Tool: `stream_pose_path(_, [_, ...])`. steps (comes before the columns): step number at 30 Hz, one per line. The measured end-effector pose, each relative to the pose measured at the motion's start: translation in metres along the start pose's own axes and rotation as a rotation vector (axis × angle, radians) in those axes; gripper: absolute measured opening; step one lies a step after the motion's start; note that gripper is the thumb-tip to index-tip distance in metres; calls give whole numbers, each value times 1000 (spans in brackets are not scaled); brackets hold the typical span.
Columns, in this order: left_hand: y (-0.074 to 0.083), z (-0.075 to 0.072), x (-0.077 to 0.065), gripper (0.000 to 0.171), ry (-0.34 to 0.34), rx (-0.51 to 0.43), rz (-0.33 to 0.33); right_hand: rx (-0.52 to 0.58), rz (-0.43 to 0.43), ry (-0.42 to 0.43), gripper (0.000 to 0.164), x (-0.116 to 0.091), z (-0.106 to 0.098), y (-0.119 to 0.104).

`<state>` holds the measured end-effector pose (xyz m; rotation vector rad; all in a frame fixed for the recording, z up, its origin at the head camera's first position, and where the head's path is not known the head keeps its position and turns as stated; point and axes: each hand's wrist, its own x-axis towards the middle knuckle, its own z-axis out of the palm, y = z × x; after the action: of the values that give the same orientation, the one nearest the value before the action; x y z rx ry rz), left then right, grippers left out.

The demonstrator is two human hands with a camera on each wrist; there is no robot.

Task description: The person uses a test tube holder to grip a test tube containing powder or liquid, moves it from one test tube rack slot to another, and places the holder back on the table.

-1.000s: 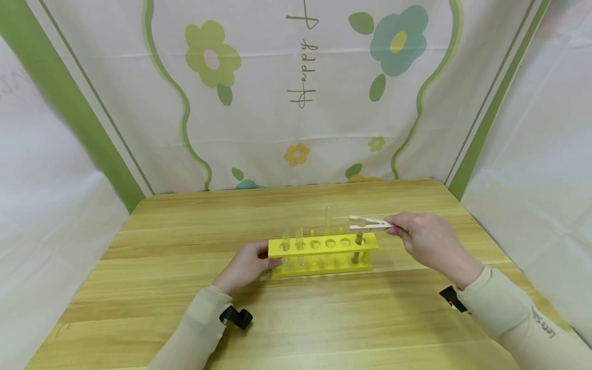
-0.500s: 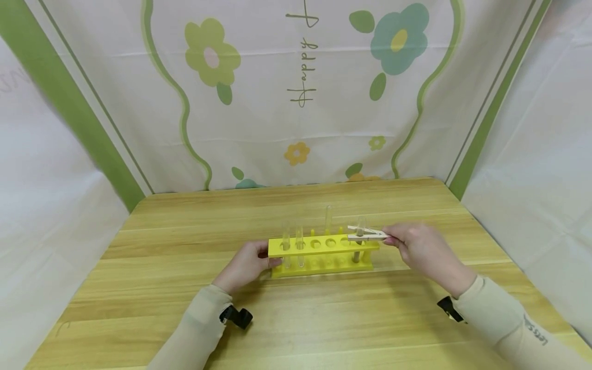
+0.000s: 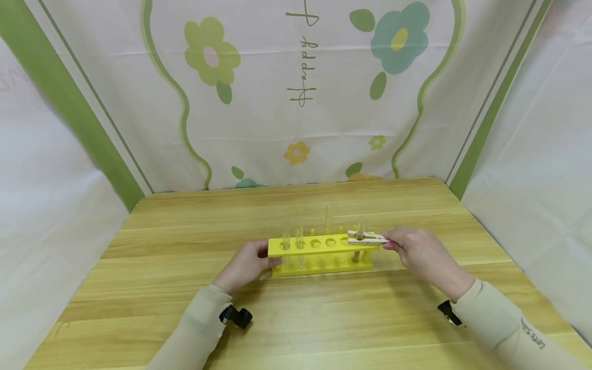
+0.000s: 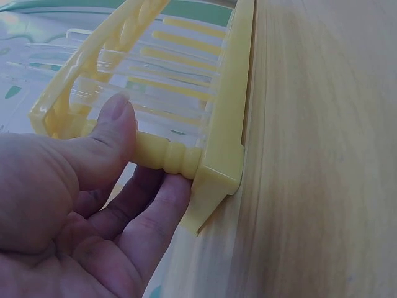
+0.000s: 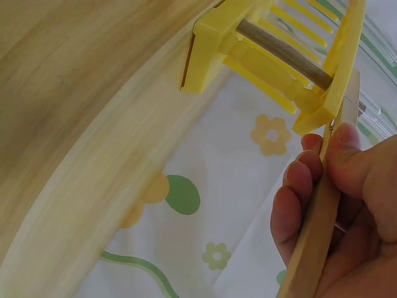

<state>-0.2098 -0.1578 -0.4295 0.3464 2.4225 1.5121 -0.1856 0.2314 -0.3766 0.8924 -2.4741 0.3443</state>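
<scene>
My left hand grips the left end post of a yellow test tube rack; in the left wrist view the thumb presses along that post. My right hand holds a wooden test tube holder by its handle, which runs through the curled fingers in the right wrist view. The holder's jaws lie around a test tube at the rack's right end, close over the top plate. Dark grey-brown content fills that tube's lower part.
Two clear test tubes stand in the rack's left holes, and another clear tube rises behind its middle. Yellow pegs line the rack's back. The wooden table meets a flower-printed cloth at the back.
My right hand has lowered the holder along the dark-filled tube, from its top down to the rack's top plate. The jaws spread wider half a second ago and are closer together now. Left hand unmoved.
</scene>
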Motion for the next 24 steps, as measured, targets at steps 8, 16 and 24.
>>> stream_pose_path(8, [0,0,0,30,-10,-13,-2,18,44,-90,23,0,-2,-1])
stream_pose_path(16, [2,-2,-1,29,-20,-12,0,64,52,-111,24,2,-4,-2])
stream_pose_path(24, [3,-1,-2,27,-6,-2,8,61,36,-84,27,4,-6,-3])
